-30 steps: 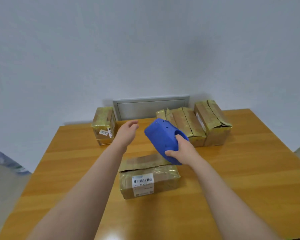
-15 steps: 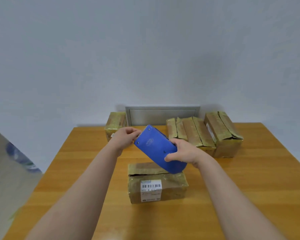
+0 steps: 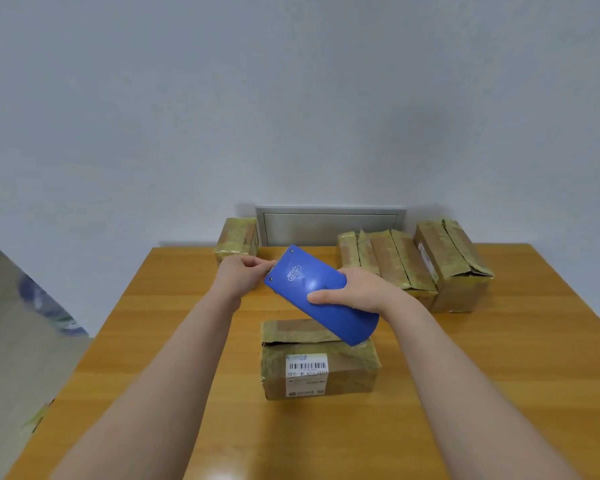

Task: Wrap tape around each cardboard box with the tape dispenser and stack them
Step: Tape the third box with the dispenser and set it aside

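Two bare hands meet over the middle of a light brown wooden desk (image 3: 499, 375). The right hand (image 3: 355, 292) grips a blue plastic tape dispenser (image 3: 312, 289), fingers (image 3: 321, 299) curled across its flat upper face and the palm wrapped round its right side. The dispenser is held in the air, tilted, its rounded end low and towards the person, its toothed end raised and pointing far-left. The left hand (image 3: 238, 277) is at that toothed end, fingers bent with their tips pinched together against the edge; whether they pinch the tape's end or the edge itself is too small to tell.

Just below the dispenser's rounded end, a brown cardboard box wrapped in yellowish tape (image 3: 347, 372) lies on the desk, a white barcode label (image 3: 307, 367) on the side facing the person and one top flap slightly lifted. At the far left edge of the desk stands a single small taped cardboard box (image 3: 236, 237), partly behind the left hand. At the far right, a row of taped cardboard boxes (image 3: 413, 268) sits side by side, touching. Behind them is a grey metal wall panel (image 3: 329, 225), set into a pale wall (image 3: 291, 98).
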